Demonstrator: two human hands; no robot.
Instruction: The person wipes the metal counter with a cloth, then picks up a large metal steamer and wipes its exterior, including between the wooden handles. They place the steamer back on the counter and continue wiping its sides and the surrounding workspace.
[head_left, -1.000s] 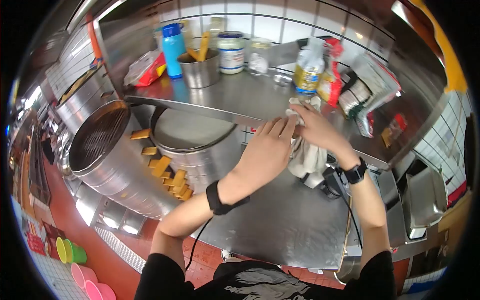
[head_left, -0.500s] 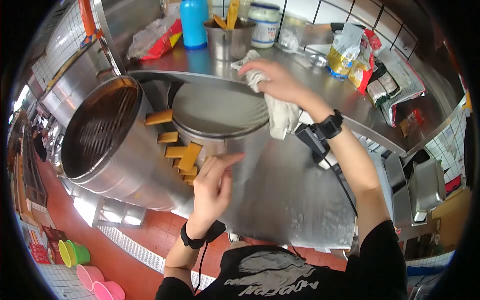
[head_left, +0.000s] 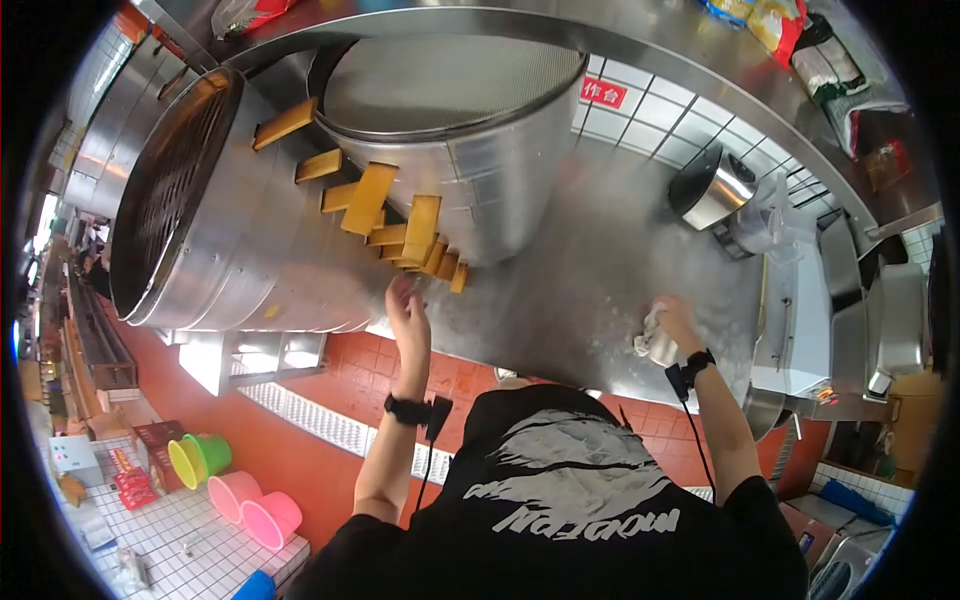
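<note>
On the right side of the steel table [head_left: 590, 270], my right hand [head_left: 680, 322] is closed on a pale cloth [head_left: 655, 338], which touches the tabletop. My left hand [head_left: 408, 312] holds nothing and has its fingers apart. It is over the table's left front edge, just below the yellow wooden handles [head_left: 422, 230] of the stacked steel steamer drums. The left drum [head_left: 270, 240] is tilted with its slatted opening facing left. Behind the handles stands another drum [head_left: 500, 180] with a mesh top [head_left: 450, 80].
A black and silver appliance [head_left: 712, 187] and a clear plastic jug [head_left: 770, 225] are at the table's back right. A steel shelf [head_left: 640, 40] with bags runs above. Pink tubs [head_left: 272, 518] and a green bucket [head_left: 210, 455] stand at the lower left.
My right hand has come down from the shelf edge to the tabletop with the cloth. My left hand's fingers have spread from a pointing shape. The view has tilted down, and less of the shelf shows.
</note>
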